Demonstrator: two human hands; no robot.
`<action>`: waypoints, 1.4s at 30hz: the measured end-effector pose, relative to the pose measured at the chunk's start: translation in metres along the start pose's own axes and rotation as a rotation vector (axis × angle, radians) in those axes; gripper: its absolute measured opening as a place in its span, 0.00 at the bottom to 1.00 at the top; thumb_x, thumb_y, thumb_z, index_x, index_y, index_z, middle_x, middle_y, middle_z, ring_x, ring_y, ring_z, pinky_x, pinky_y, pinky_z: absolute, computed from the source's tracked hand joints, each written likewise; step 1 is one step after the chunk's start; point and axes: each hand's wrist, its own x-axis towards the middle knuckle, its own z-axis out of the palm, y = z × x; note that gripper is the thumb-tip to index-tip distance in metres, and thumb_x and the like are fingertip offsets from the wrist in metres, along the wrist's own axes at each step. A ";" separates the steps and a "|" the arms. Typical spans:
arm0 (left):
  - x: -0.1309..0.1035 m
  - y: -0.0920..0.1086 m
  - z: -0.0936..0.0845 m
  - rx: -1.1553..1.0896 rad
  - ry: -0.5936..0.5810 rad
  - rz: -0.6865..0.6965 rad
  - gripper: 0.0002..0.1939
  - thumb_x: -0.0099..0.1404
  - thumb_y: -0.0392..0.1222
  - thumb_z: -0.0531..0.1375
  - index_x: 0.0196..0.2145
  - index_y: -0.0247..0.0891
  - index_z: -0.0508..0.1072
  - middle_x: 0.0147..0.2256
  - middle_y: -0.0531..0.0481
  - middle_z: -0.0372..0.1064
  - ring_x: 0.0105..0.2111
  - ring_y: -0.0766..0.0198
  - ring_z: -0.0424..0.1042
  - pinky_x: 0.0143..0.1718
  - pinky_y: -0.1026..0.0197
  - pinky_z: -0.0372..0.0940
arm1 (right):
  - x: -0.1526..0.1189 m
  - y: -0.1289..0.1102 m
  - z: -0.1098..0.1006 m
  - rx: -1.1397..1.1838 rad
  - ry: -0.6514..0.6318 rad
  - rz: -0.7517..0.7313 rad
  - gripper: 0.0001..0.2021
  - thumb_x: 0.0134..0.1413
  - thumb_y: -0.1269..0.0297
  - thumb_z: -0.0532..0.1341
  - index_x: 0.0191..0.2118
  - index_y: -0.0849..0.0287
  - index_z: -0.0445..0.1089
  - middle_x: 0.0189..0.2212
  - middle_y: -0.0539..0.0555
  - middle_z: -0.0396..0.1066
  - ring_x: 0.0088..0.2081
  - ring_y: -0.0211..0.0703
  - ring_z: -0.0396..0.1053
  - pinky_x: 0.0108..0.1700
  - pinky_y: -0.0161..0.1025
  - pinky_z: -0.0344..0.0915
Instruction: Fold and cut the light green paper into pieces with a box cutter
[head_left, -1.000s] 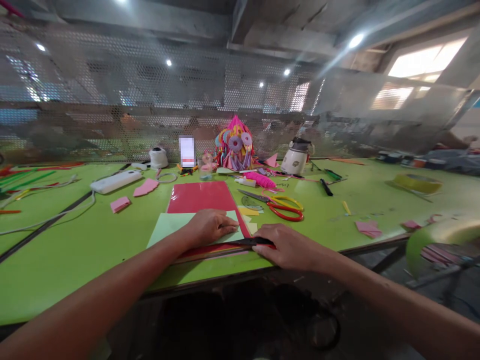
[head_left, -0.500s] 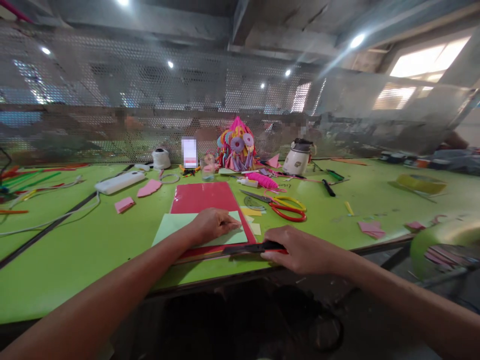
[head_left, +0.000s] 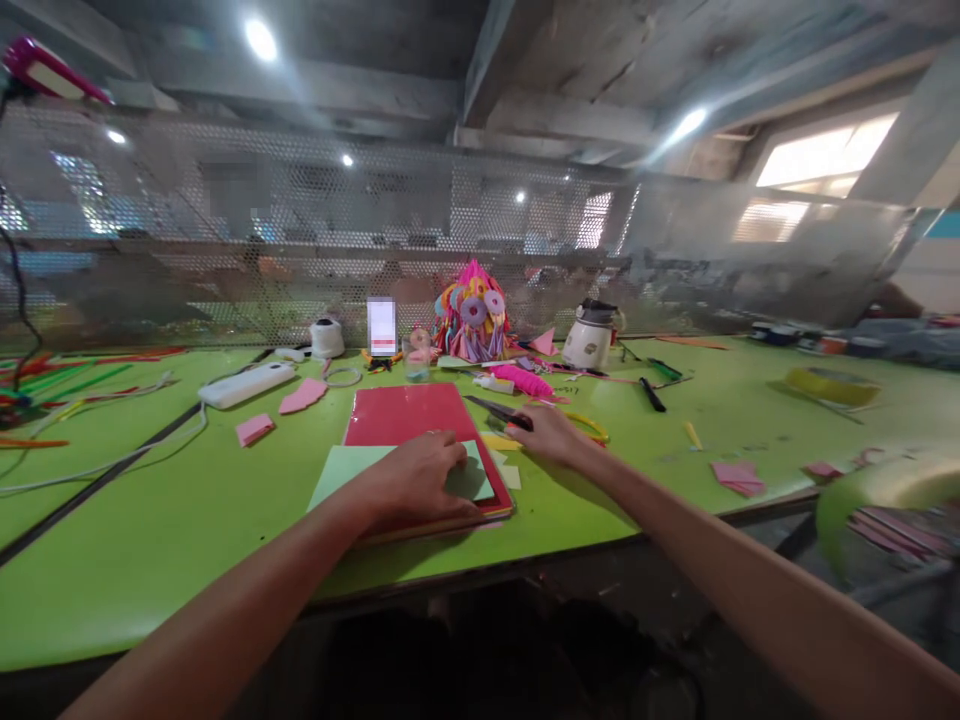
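Observation:
My left hand (head_left: pixel 427 475) lies palm down over the mint-green paper (head_left: pixel 341 470) and the red sheets (head_left: pixel 405 413), thumb near their front edge and fingers spread from it. My right hand (head_left: pixel 551 432) is closed around a black tool (head_left: pixel 520 422), mostly hidden by the fingers. That hand covers part of the large scissors, whose grey blades (head_left: pixel 487 407) point left and whose yellow handle (head_left: pixel 589 428) shows behind it. Small yellow paper pieces (head_left: pixel 498 443) lie between the red sheets and my right hand.
Behind the sheets stand a phone (head_left: pixel 382 328), a plastic cup (head_left: pixel 416 362), a colourful tasselled ornament (head_left: pixel 474 315) and a white jug (head_left: pixel 590 338). Pink yarn (head_left: pixel 525 381) lies nearer. A white power bank (head_left: pixel 247 385) is left; a tape roll (head_left: pixel 832 387) is right.
My right hand has moved up and away from the front edge, taking the black tool to the large scissors. My left hand has spread and shifted slightly towards the sheets' front edge.

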 end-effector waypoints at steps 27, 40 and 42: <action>0.005 -0.038 0.001 -0.552 -0.139 0.027 0.15 0.59 0.51 0.61 0.28 0.34 0.73 0.33 0.49 0.69 0.33 0.65 0.67 0.35 0.64 0.60 | 0.007 -0.032 0.011 0.300 -0.070 -0.451 0.17 0.59 0.61 0.55 0.22 0.64 0.70 0.21 0.52 0.66 0.25 0.37 0.63 0.30 0.35 0.58; 0.009 -0.062 0.015 -0.593 -0.048 -0.099 0.06 0.56 0.37 0.59 0.31 0.34 0.73 0.32 0.49 0.71 0.33 0.64 0.69 0.36 0.63 0.62 | -0.004 -0.025 -0.019 0.328 -0.419 -0.731 0.33 0.49 0.56 0.66 0.60 0.51 0.58 0.61 0.55 0.53 0.62 0.47 0.49 0.62 0.47 0.47; 0.010 -0.064 0.015 -0.597 -0.065 -0.101 0.07 0.56 0.39 0.59 0.32 0.34 0.73 0.31 0.48 0.71 0.33 0.64 0.69 0.35 0.63 0.62 | -0.004 -0.027 -0.018 0.320 -0.452 -0.759 0.30 0.50 0.57 0.65 0.59 0.51 0.60 0.60 0.56 0.57 0.61 0.46 0.52 0.61 0.47 0.49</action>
